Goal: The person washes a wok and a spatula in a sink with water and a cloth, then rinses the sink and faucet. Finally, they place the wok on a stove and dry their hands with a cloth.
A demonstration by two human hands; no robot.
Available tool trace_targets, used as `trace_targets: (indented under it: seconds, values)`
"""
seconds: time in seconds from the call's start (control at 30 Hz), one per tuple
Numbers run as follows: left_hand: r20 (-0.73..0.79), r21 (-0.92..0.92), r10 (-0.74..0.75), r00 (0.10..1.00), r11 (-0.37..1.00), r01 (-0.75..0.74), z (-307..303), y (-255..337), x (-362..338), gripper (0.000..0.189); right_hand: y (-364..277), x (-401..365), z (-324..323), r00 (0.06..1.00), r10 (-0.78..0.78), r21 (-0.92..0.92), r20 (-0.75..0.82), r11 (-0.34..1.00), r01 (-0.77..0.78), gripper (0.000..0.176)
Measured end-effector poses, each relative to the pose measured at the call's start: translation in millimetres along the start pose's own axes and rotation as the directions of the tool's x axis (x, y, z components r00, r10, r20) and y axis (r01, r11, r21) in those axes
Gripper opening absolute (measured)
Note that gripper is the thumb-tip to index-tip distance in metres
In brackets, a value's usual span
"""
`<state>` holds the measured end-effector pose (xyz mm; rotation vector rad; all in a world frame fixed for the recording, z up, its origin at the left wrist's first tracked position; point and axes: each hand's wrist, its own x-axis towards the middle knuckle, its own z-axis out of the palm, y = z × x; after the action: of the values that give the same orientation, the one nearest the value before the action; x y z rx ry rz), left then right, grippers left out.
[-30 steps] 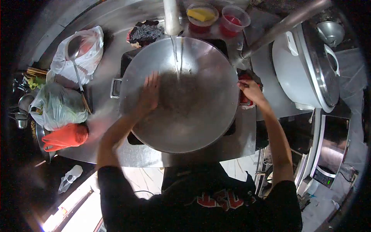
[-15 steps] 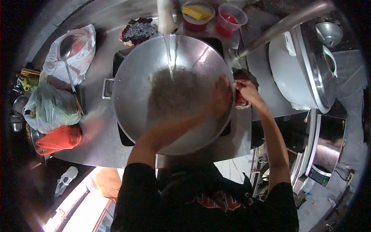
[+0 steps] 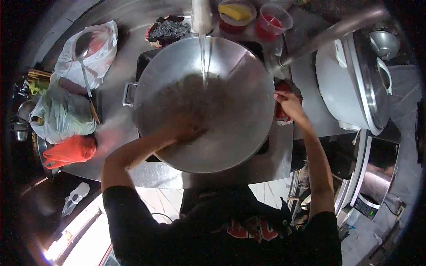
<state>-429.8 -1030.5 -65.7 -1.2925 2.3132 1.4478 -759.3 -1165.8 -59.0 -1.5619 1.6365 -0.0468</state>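
In the middle of the tabletop [image 3: 164, 176], the wok [image 3: 235, 128], with left hand [image 3: 191, 126] inside and right hand [image 3: 288, 101] at its right rim. Behind, the spout [image 3: 202, 17]; to the right of it, two tubs [image 3: 231, 27]. At left, three bags [image 3: 64, 117], with a ladle [image 3: 84, 66] over the rearmost. At far right, the cooker [image 3: 339, 84].

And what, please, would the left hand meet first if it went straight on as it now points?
The left hand would probably meet the wok on its right inner side, though blur and depth leave this uncertain.

Kitchen: large round silver metal wok [image 3: 239, 133], white cylindrical water spout [image 3: 201, 17] above, shiny steel counter [image 3: 117, 117], long-handled metal ladle [image 3: 82, 51], big white lidded cooker [image 3: 333, 88].
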Motion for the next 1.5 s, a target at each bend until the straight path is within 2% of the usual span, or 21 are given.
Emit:
trace_targets:
  seconds: [0.03,0.1,0.17,0.23,0.3,0.4,0.47,0.5,0.7,0.73,0.77,0.8,0.83,0.87,0.93,1.03,1.1,1.17,1.23,1.3,1.5]
  values:
    - [-0.158,0.364,-0.124,0.98,0.915,0.175,-13.7,62.4,-10.7,0.049,4.8,2.2,1.4,0.995,-0.089,-0.082,-0.035,0.993,0.086,0.033]
    - [-0.255,0.628,0.369,0.894,0.766,-0.137,59.6,15.2,52.5,0.046,9.5,7.1,2.3,0.98,-0.19,-0.159,-0.055,0.971,0.179,0.033]
    - [-0.496,0.086,0.314,0.809,0.946,-0.314,63.3,30.9,76.7,0.044,12.9,10.9,3.9,0.997,-0.057,-0.126,-0.044,0.991,0.051,0.033]
    - [-0.46,0.627,0.512,0.726,0.766,-0.143,63.7,-2.6,144.6,0.045,4.3,2.5,2.8,0.996,-0.073,-0.148,-0.057,0.987,0.064,0.034]
    - [-0.526,0.787,0.668,0.526,0.617,0.004,5.3,-4.3,124.8,0.048,7.7,6.3,3.3,0.998,-0.041,-0.124,-0.042,0.992,0.035,0.037]
    - [-0.613,0.357,0.315,0.725,0.929,-0.102,-41.0,-105.3,182.2,0.037,19.2,14.3,7.0,0.994,-0.065,-0.156,-0.093,0.986,0.05,0.034]
    - [-0.55,0.824,0.292,0.782,0.34,0.453,-80.8,-98.5,123.8,0.042,13.6,9.5,6.6,0.993,-0.085,-0.117,-0.077,0.99,0.075,0.031]
    - [-0.375,0.894,0.303,0.876,0.367,0.256,-96.3,-119.4,87.5,0.048,22.4,15.7,6.5,0.99,-0.124,-0.096,-0.072,0.989,0.117,0.03]
    - [-0.465,0.778,-0.075,0.882,0.441,0.447,-22.2,-110.7,-58.1,0.071,44.9,33.6,12.6,0.973,-0.207,-0.098,-0.101,0.975,0.197,0.03]
    - [-0.503,0.703,-0.118,0.856,0.52,0.484,12.6,-106.7,-67.7,0.069,47.6,34.8,13.5,0.922,-0.359,-0.158,-0.142,0.928,0.337,0.031]
    - [-0.668,0.233,-0.259,0.698,0.817,0.527,49.7,-90.5,-72.9,0.068,42.2,31.5,12.7,0.845,-0.506,-0.225,-0.174,0.856,0.466,0.031]
    - [-0.554,0.273,-0.209,0.806,0.869,0.413,82.7,-70.2,-82.4,0.062,36.7,27.7,11.1,0.845,-0.504,-0.226,-0.177,0.857,0.464,0.031]
    - [-0.428,0.294,-0.144,0.892,0.912,0.288,95.3,-16.6,-82.6,0.056,13.7,12.8,6.6,0.964,-0.243,-0.122,-0.105,0.966,0.23,0.031]
    - [-0.265,0.067,-0.363,0.893,0.917,0.393,109.6,16.4,-64.6,0.049,-0.2,5.0,3.1,1.0,0.03,-0.04,-0.006,0.999,-0.03,0.03]
    - [-0.407,0.256,0.194,0.893,0.962,-0.092,147.6,45.8,-28.4,0.044,21.1,18.8,10.5,0.991,-0.106,-0.117,-0.084,0.989,0.096,0.03]
    - [-0.518,0.184,0.002,0.855,0.977,0.11,162.7,83.3,77.7,0.04,16.0,9.6,9.1,0.95,-0.246,-0.299,-0.193,0.937,0.181,0.029]
    - [-0.678,0.223,0.201,0.707,0.973,-0.063,143.4,107.6,113.2,0.04,-2.1,-1.1,11.3,0.938,-0.261,-0.395,-0.227,0.905,0.157,0.028]
    - [-0.676,0.162,0.194,0.711,0.98,-0.114,138.3,118.1,115.1,0.038,-18.2,-6.0,14.1,0.584,-0.731,-0.86,-0.352,0.499,0.105,0.025]
    - [-0.671,0.099,0.186,0.718,0.982,-0.162,122.4,126.5,102.9,0.037,-53.7,6.3,18.1,0.631,-0.698,-0.759,-0.338,0.599,0.256,0.026]
    - [-0.382,-0.191,-0.091,0.92,0.981,0.018,96.9,127.2,70.2,0.034,-93.8,41.1,31.6,0.58,-0.746,-0.521,-0.327,0.654,0.549,0.032]
    - [-0.589,0.011,-0.364,0.721,0.889,0.458,83.5,79.0,7.3,0.033,-188.5,135.4,99.3,0.233,-0.851,-0.513,-0.47,0.479,0.712,0.051]
